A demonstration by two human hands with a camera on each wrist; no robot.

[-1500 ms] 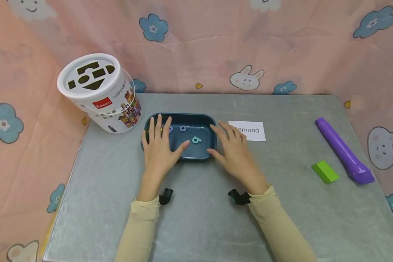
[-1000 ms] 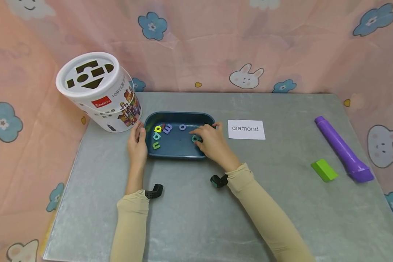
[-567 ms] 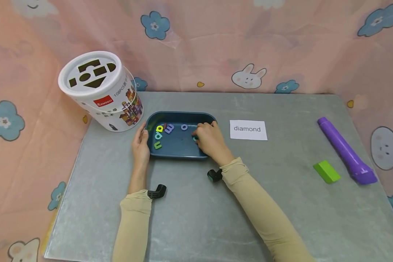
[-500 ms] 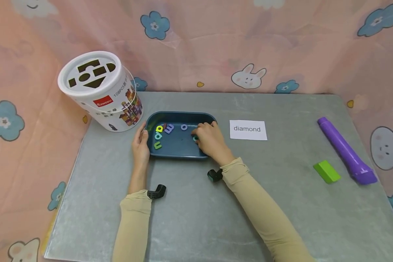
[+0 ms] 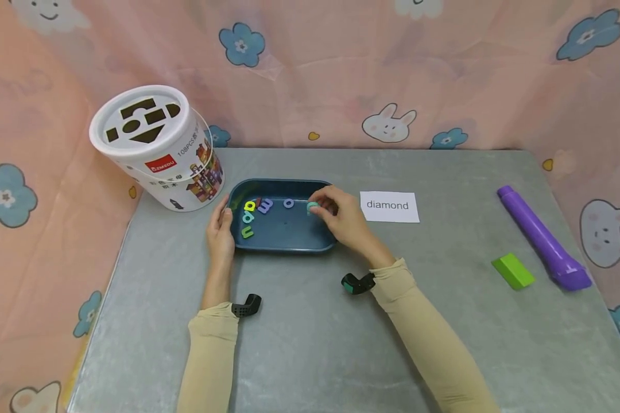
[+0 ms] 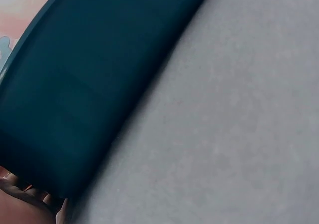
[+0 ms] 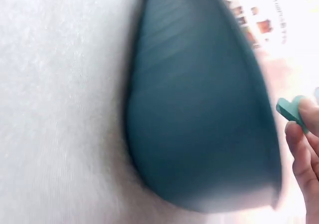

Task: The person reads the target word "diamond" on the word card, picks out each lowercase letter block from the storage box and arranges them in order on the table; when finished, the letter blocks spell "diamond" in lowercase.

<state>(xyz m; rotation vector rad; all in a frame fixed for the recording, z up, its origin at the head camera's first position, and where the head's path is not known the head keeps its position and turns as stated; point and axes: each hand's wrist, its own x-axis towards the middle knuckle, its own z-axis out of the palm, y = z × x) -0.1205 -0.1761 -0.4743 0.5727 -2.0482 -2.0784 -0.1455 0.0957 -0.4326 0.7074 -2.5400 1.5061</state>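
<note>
My right hand [image 5: 347, 217] pinches a teal letter piece [image 5: 312, 207] between thumb and fingertips, raised at the right part of the dark blue tray [image 5: 289, 250]. In the right wrist view the same teal letter piece [image 7: 290, 109] shows above the tray's rim. My left hand [image 5: 220, 238] rests against the tray's left end, fingers along its outside. Inside the tray lie a purple ring-shaped letter [image 5: 288, 203], a purple m-shaped letter [image 5: 265, 206], a yellow letter [image 5: 250, 205], a second teal letter [image 5: 248, 217], a green u- or n-shaped letter [image 5: 247, 232] and a partly hidden red piece [image 5: 259, 202].
A white card [image 5: 390, 206] printed "diamond" lies right of the tray. A white lidded bucket [image 5: 157, 149] stands at the back left. On the right lie a green block [image 5: 514, 271] and a purple tube [image 5: 543, 238]. A pink patterned cloth [image 5: 315, 69] hangs behind the grey table [image 5: 299, 344].
My right hand has reached into the tray, taken hold of the teal letter and lifted it. My left hand has moved from over the tray to its left end.
</note>
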